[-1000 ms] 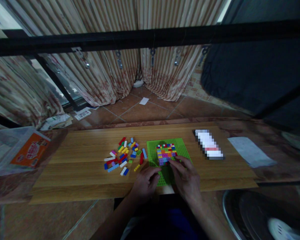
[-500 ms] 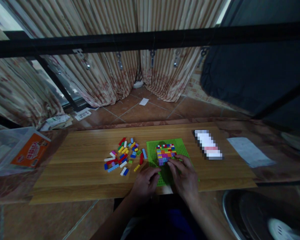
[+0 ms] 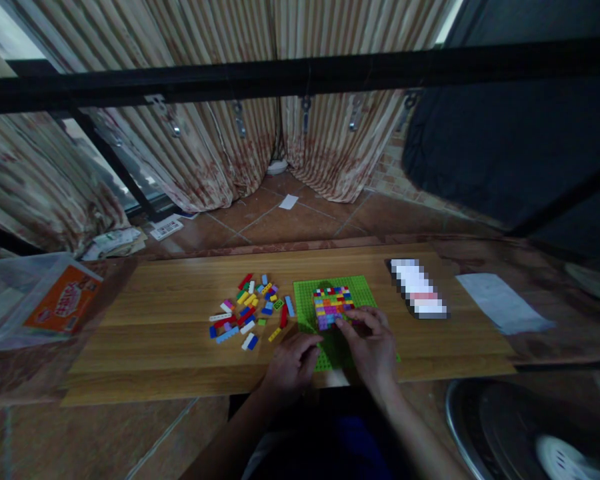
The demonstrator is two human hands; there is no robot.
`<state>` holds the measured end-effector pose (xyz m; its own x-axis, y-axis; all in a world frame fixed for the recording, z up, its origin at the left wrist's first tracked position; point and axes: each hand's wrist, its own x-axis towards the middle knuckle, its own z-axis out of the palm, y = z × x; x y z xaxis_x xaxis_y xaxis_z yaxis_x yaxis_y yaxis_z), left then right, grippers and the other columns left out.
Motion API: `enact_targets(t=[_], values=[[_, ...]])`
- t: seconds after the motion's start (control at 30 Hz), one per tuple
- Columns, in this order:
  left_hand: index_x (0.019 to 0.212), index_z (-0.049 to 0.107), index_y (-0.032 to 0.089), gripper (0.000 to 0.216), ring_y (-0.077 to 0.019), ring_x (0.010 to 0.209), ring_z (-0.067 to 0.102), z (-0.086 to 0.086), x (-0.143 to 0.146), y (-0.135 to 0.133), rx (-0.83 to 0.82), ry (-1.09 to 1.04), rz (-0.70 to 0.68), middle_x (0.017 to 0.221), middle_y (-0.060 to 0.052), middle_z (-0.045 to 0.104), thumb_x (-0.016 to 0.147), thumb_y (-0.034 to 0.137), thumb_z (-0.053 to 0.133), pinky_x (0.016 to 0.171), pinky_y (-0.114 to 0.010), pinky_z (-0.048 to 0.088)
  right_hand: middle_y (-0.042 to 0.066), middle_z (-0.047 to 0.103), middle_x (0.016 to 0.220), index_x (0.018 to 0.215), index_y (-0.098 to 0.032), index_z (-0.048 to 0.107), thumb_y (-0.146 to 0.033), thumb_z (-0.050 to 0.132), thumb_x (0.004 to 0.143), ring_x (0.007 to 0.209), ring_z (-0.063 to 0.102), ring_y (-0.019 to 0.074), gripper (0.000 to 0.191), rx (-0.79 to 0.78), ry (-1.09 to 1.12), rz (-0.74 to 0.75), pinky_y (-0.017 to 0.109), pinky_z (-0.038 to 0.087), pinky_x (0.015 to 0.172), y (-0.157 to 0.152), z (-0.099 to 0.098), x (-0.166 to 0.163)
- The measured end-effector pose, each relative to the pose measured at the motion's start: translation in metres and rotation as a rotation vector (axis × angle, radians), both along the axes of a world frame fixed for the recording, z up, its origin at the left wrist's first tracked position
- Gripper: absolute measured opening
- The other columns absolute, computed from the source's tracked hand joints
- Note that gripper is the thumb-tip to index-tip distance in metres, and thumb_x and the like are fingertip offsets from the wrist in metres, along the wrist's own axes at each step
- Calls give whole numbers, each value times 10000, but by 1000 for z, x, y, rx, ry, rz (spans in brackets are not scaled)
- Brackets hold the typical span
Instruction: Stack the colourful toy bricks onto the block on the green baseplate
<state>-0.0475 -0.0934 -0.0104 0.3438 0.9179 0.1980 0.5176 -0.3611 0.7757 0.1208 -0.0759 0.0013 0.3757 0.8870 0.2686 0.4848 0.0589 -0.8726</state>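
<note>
A low block of multicoloured toy bricks (image 3: 330, 308) sits on a green studded baseplate (image 3: 307, 290). At the block's near right corner is my right hand (image 3: 373, 347), its thumb and fingers closed in a pinch against the bricks. Its fingers hide that corner. My left hand (image 3: 291, 365) rests over the baseplate's near left edge, fingers curled in and thumb close to them. Whatever it may hold is hidden. Left of the baseplate lies a spread of loose toy bricks (image 3: 247, 310) in red, blue, yellow, white and green.
All this lies on a wooden table (image 3: 160, 320). A phone (image 3: 416, 288) with a blurred-out screen is right of the baseplate, and a white sheet (image 3: 503, 303) lies beyond the table's right end. A clear plastic box (image 3: 15, 303) stands at the left.
Both hands stay nearly where they were. The right fingers have shifted slightly at the block's corner, and the view has moved a little.
</note>
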Motion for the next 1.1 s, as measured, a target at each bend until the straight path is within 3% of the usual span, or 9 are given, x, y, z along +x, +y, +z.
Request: enact_targets(t=[0.23, 0.47, 0.7, 0.9, 1.1], values=[[995, 639, 194, 201, -143, 826, 641, -1, -1, 0, -7, -2, 7, 887, -39, 691, 858, 191, 492, 750, -271, 508, 80, 625, 901, 860, -173, 670, -494, 708, 659, 753, 581, 197, 380, -141, 109, 5, 344, 475, 688, 5, -5, 5], [991, 640, 199, 204, -143, 838, 642, -1, 0, 0, -13, 16, 15, 908, -38, 693, 858, 186, 487, 753, -273, 514, 71, 617, 890, 865, -176, 651, -497, 704, 664, 693, 574, 179, 382, -161, 107, 16, 343, 480, 675, 6, -6, 6], [994, 644, 209, 203, -148, 834, 649, 3, 0, -1, 12, 2, 34, 919, -37, 698, 846, 194, 505, 742, -274, 522, 66, 656, 862, 850, -180, 660, -479, 729, 648, 737, 605, 200, 367, -138, 217, 79, 351, 484, 690, 7, -12, 10], [1017, 626, 212, 208, -144, 840, 643, 2, 0, -2, 24, 13, 34, 901, -33, 690, 863, 194, 487, 773, -280, 516, 84, 682, 1017, 983, -198, 679, -474, 630, 766, 928, 624, 225, 354, -120, 411, 179, 403, 477, 832, -1, -12, 19], [1057, 602, 214, 224, -161, 903, 629, -1, 0, -1, 22, 40, 36, 950, -42, 675, 870, 203, 480, 797, -304, 515, 98, 683, 1047, 1069, -193, 641, -488, 634, 758, 900, 643, 221, 428, -125, 480, 102, 419, 496, 819, -3, -17, 20]])
